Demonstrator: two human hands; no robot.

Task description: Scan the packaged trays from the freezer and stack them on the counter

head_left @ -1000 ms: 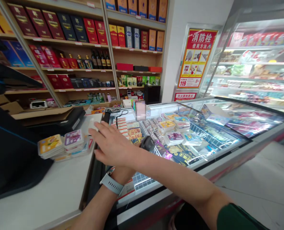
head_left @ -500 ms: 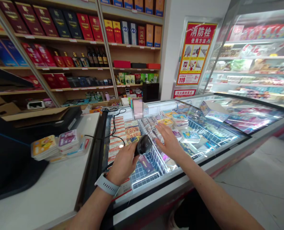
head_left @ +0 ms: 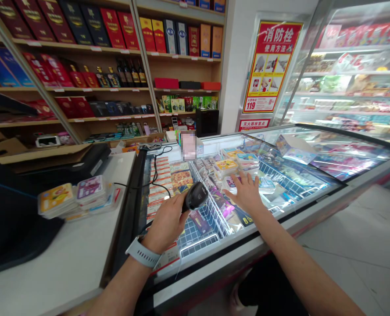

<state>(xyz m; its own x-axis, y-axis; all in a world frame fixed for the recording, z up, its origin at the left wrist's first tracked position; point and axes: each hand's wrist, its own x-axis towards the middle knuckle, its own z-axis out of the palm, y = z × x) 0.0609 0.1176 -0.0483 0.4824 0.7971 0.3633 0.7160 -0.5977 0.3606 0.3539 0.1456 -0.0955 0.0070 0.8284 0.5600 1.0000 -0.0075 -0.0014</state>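
Observation:
My left hand (head_left: 168,224) is wrapped round a black corded barcode scanner (head_left: 195,196), above the glass of the chest freezer (head_left: 171,287). My right hand (head_left: 247,193) has its fingers spread over several flat plastic tubs on the glass, its fingertips at a purple-lidded tub (head_left: 230,184). Whether they touch it, I cannot tell. Just behind are a yellow-lidded tub (head_left: 225,166) and a blue-lidded tub (head_left: 247,159). Part of a pale blue tub (head_left: 267,184) shows beside the fingers. Wire baskets (head_left: 199,245) with packets show through the glass.
On the white counter (head_left: 79,254) at left sit stacked tubs with yellow (head_left: 55,197) and purple lids (head_left: 90,188). The scanner's cable (head_left: 155,175) loops over the freezer. A white carton (head_left: 295,149) rests on the glass further right. Shelves of boxes (head_left: 92,22) stand behind.
My right hand has moved right and slightly down, to the purple-lidded tub. My left hand still holds the scanner, having shifted slightly left. The view has tilted a little.

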